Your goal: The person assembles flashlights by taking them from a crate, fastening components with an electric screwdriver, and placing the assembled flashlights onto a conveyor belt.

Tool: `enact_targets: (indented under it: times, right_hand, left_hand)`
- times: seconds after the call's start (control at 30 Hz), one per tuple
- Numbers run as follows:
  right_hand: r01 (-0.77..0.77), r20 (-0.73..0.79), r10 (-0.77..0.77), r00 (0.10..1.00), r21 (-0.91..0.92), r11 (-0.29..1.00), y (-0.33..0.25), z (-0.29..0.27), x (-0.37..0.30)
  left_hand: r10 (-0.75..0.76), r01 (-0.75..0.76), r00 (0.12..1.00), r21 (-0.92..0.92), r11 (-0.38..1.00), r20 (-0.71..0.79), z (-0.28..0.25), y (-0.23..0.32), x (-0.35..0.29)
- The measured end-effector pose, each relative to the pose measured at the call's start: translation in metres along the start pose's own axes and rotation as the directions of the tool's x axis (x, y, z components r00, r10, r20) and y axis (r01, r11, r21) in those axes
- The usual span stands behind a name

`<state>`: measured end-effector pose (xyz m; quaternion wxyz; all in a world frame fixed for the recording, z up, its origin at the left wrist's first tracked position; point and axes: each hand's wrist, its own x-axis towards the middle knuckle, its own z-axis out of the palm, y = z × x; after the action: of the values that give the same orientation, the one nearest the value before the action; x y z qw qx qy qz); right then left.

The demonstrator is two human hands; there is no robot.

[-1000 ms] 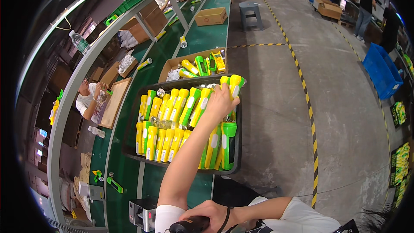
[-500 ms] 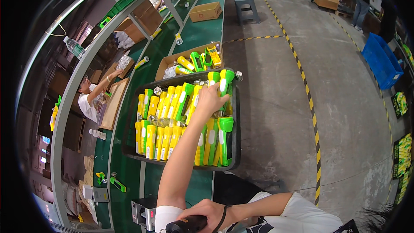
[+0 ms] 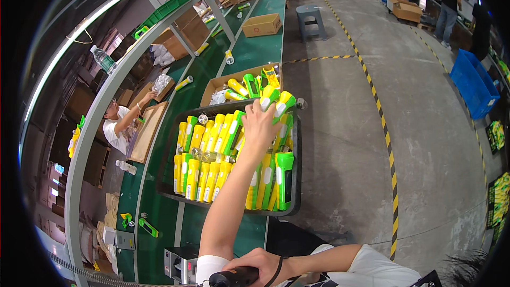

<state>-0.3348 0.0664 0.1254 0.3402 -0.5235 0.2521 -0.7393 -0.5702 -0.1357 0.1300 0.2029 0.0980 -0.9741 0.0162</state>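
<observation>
My left hand (image 3: 259, 127) reaches over a black crate (image 3: 228, 208) and is closed around two green-and-yellow flashlights, one (image 3: 269, 98) beside the other (image 3: 285, 103). Both tilt to the right near the crate's far right corner; my fingers hide their lower parts. Two rows of yellow and green flashlights (image 3: 214, 130) stand upright in the crate, some hidden by my forearm. Low in the view, my right hand (image 3: 260, 266) is wrapped around a black cylindrical handheld tool (image 3: 234, 276). The tool's working end is out of sight.
Behind the crate sits a cardboard box (image 3: 212, 86) of flashlights and parts. Farther along the green bench (image 3: 270, 48) is another carton (image 3: 262, 25). A small device (image 3: 179, 264) stands near my left sleeve. A person (image 3: 118, 125) works across the bench; a grey stool (image 3: 311, 21) stands on the floor.
My left hand has raised the two flashlights slightly relative to the crate, and they now lean right. The whole view has shifted a little. My right hand still grips the black tool.
</observation>
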Motion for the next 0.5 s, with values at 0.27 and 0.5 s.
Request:
enact_targets:
  times: [0.27,0.5]
  right_hand:
    - [-0.02,-0.017,0.019,1.0,-0.031,0.999,-0.011,-0.008,0.004]
    - [-0.07,0.05,0.069,0.996,0.013,0.997,-0.015,-0.016,0.011]
  left_hand:
    - [0.023,-0.022,0.994,0.014,1.0,-0.111,0.007,0.0,0.033]
    - [-0.116,0.062,0.985,-0.364,0.929,-0.129,-0.051,-0.034,0.03]
